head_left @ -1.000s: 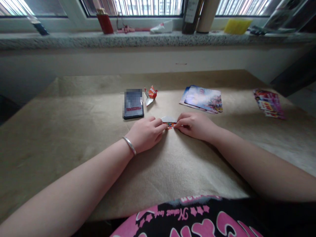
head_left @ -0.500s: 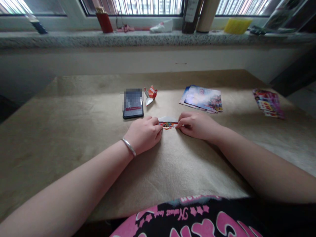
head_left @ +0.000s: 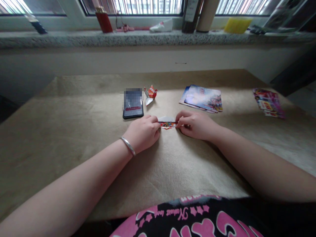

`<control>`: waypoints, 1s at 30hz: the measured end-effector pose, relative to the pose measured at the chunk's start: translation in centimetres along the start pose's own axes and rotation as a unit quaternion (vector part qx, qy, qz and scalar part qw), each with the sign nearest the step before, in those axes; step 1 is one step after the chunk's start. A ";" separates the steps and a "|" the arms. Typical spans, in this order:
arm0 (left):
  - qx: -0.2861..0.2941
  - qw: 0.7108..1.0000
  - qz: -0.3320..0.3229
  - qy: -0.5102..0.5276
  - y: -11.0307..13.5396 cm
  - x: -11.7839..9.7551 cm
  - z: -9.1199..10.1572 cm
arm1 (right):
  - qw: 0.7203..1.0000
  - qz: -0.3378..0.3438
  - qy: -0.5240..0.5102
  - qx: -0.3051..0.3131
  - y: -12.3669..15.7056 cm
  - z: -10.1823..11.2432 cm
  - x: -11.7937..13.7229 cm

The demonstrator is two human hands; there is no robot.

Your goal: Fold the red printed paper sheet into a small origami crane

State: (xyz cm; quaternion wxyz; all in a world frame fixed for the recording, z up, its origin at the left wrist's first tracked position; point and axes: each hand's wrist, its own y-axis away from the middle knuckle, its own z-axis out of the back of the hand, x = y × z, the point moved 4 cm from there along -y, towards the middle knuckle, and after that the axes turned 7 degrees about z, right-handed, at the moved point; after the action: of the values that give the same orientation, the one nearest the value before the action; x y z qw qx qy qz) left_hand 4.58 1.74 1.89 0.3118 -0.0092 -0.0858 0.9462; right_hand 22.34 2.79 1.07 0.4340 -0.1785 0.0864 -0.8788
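Note:
A small folded paper [head_left: 168, 124], white at the back with a colourful printed strip and a pointed lower edge, lies on the table between my hands. My left hand [head_left: 144, 132], with a silver bangle at the wrist, pinches its left end. At the right end, my right hand [head_left: 194, 125] grips the paper between thumb and fingers. Both ends of the paper are hidden under my fingers. Just beyond my left hand lies a smartphone [head_left: 133, 103] with a lit screen. Beside the phone sits a red and white origami figure [head_left: 150, 94].
Past my right hand lies a stack of bluish printed sheets [head_left: 203, 98]. Purple-red printed papers [head_left: 268, 103] rest at the table's far right. Behind the beige table [head_left: 74, 131], a stone windowsill [head_left: 138, 39] holds a red bottle [head_left: 104, 21], a yellow block [head_left: 237, 25] and other items.
My left hand has shifted very slightly up and left along the paper, and a little more of the printed strip shows. The other things have stayed in place.

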 end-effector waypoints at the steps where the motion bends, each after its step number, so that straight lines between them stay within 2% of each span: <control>1: -0.005 1.000 -0.003 0.003 0.0 0.1 -0.1 | 1.000 -0.001 -0.007 -0.006 0.0 0.0 -0.1; 6: -0.017 0.999 -0.039 0.006 -0.1 0.5 -0.5 | 1.000 0.010 -0.022 0.001 0.0 -0.5 -0.4; 11: -0.039 0.996 -0.084 0.010 0.1 0.0 -0.7 | 1.000 -0.003 -0.023 0.013 -0.2 -0.7 -0.6; 17: -0.026 0.997 -0.065 0.017 0.0 -0.9 -0.7 | 1.000 -0.020 -0.013 0.008 -0.2 -0.6 -0.5; 24: -0.027 0.994 -0.093 0.049 0.0 -0.4 -0.9 | 0.997 -0.072 0.010 -0.021 -0.1 -0.6 -0.7; 27: -0.048 0.994 -0.084 0.056 0.0 -0.2 -0.9 | 0.997 -0.067 -0.001 -0.030 -0.1 -0.3 -0.6; 30: -0.078 0.994 -0.060 0.054 0.0 0.0 -0.8 | 0.998 -0.031 -0.044 -0.023 -0.1 -0.2 -0.3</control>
State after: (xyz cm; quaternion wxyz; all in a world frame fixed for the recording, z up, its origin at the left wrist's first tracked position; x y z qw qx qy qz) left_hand 4.61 1.90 1.09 0.3705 -0.0793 -0.1426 0.9144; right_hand 22.34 3.07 0.82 0.4054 -0.2300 0.0819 -0.8809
